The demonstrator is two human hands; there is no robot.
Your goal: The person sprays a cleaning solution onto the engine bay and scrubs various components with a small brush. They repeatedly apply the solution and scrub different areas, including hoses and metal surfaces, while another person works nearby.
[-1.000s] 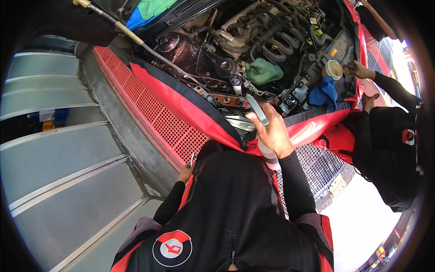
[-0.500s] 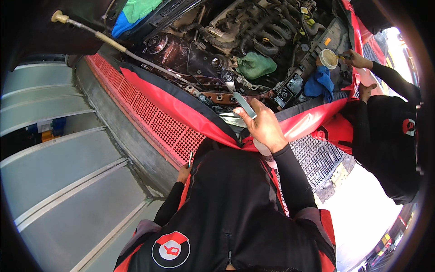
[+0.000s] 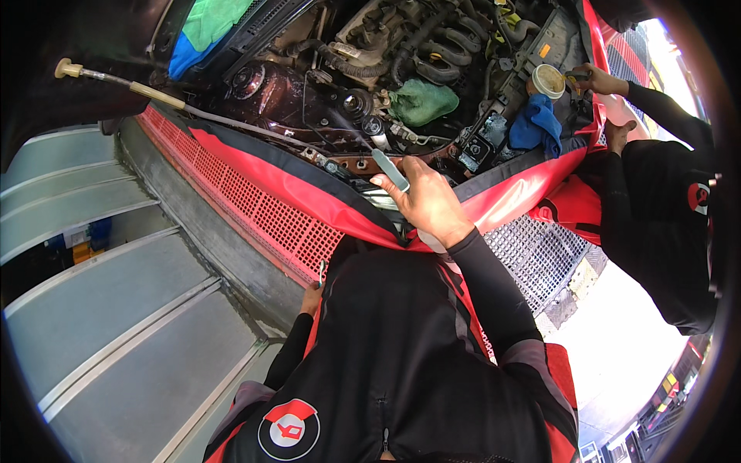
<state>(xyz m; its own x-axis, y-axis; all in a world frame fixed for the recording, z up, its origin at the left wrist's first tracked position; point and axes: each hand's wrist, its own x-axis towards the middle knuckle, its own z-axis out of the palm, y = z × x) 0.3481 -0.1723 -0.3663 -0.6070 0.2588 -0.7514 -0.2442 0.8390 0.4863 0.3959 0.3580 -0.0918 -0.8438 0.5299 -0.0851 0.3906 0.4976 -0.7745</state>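
My right hand [image 3: 432, 202] is closed around a tool with a flat grey handle [image 3: 390, 170], held over the front edge of an open engine bay. Its pale neck reaches toward a dark round cap [image 3: 373, 125], and a faint whitish streak shows beyond the tip. Whether they touch I cannot tell. Low at my left side, my left hand [image 3: 311, 299] is closed, partly hidden by my clothing. A small pale green and white thing [image 3: 322, 272] sticks up from it; its kind is unclear. A green cloth [image 3: 423, 102] lies among the engine parts.
A red and black cover [image 3: 285, 183] drapes the car's edge. A long rod [image 3: 158, 94] crosses at left. On the right, a co-worker's hand [image 3: 600, 79] is beside a white tub [image 3: 548, 79] and blue cloth [image 3: 536, 127]. Red grating [image 3: 247, 197] borders grey panels [image 3: 100, 301].
My right hand and its tool have shifted slightly left in view. A whitish streak now shows near the tool's tip. The whole view has shifted a little; my left hand stays low.
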